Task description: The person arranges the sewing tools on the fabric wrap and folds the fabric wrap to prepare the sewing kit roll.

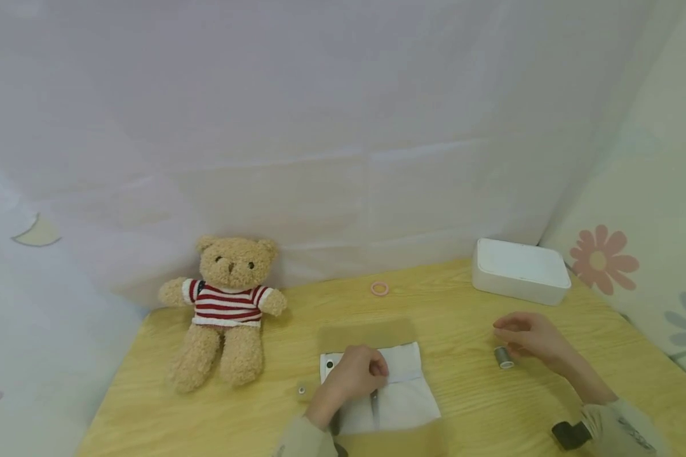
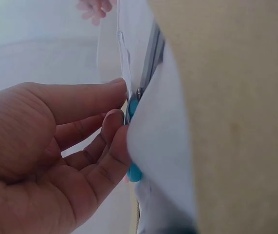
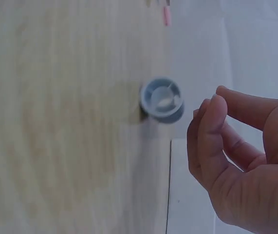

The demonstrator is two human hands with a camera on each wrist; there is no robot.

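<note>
My left hand [image 1: 351, 376] is over a white cloth [image 1: 403, 363] that lies flat on the table. In the left wrist view its thumb and fingertips pinch at the cloth's raised edge. Scissors with grey blades [image 2: 151, 56] and a teal handle [image 2: 135, 173] lie against the cloth by those fingertips, partly hidden by it. My right hand [image 1: 528, 339] hovers beside a grey thread spool [image 1: 504, 357]. The right wrist view has the spool [image 3: 162, 99] apart from the bent fingers, whose tips are close to the thumb; nothing shows between them.
A teddy bear [image 1: 228, 304] in a striped sweater sits at the left. Toward the back are a pink ring [image 1: 380, 289] and a white box [image 1: 520, 271] at the right. Left of the cloth lies a small pale item [image 1: 301, 390]. Fabric walls bound the table's back and right.
</note>
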